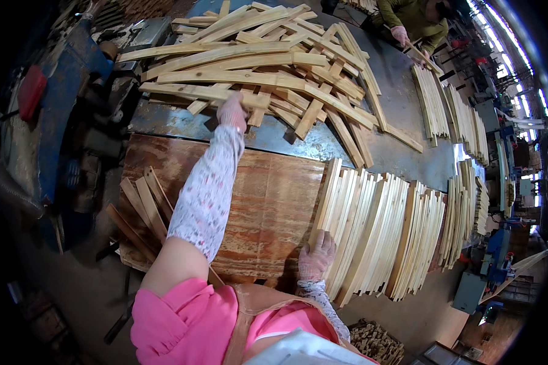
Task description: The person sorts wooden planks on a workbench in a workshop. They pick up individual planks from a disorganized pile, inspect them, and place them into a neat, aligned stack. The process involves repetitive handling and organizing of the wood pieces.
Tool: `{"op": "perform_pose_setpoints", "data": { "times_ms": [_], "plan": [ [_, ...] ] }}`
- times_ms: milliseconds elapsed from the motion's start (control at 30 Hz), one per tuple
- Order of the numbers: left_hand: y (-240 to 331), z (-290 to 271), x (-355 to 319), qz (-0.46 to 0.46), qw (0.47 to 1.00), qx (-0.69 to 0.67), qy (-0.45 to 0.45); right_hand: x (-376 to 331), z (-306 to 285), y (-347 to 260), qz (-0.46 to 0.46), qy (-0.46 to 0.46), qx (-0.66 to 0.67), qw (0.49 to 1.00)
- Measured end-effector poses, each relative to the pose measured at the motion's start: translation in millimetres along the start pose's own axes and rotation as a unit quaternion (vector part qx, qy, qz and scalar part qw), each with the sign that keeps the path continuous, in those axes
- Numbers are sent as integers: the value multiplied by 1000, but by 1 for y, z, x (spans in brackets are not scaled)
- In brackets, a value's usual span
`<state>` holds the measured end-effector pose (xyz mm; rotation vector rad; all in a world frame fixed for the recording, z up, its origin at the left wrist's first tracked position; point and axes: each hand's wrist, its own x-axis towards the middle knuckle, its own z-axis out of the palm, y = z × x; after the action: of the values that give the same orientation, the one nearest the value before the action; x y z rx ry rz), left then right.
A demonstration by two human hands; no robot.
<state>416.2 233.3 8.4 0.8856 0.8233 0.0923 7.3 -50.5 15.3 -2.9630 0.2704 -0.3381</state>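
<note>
Pink sleeves and a tan apron sit nearest, and from them the gloved right hand (pixel 316 255) rests on the near end of the neat row of pale wooden slats (pixel 371 225) standing on edge at right, fingers curled over the leftmost slat. Further off, the gloved left hand (pixel 232 112) reaches to the loose heap of slats (pixel 268 67) on the grey metal table (pixel 402 103), closing on one slat's end. Between them lies a reddish-brown board (pixel 274 207). Another person (pixel 417 21) handles slats far right.

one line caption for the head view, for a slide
Gloved left hand reaches into loose wooden slats; right hand rests on stacked slats.
</note>
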Motion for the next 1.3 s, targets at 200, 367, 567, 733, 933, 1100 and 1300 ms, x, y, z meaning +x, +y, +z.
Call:
{"op": "perform_pose_setpoints", "data": {
  "times_ms": [200,367,567,733,933,1100,1300],
  "plan": [
    [-102,-130,-218,42,945,236,-220,88,-38,-57,114,-161,437,878],
    [-147,-209,-220,117,687,496,-518,102,17,-72,163,-270,487,814],
    [46,-19,-51,427,498,740,-149,50,-15,-56,235,-149,246,929],
    [99,4,48,429,369,821,-75,2,18,-9,74,17,18,997],
    [81,23,-42,397,376,801,-246,-7,28,0,83,12,2,996],
    [-45,-60,-151,179,670,599,-401,-4,24,-5,77,7,4,997],
    [-181,-70,-225,104,624,654,-414,-7,18,8,70,-1,86,994]
  ]
}}
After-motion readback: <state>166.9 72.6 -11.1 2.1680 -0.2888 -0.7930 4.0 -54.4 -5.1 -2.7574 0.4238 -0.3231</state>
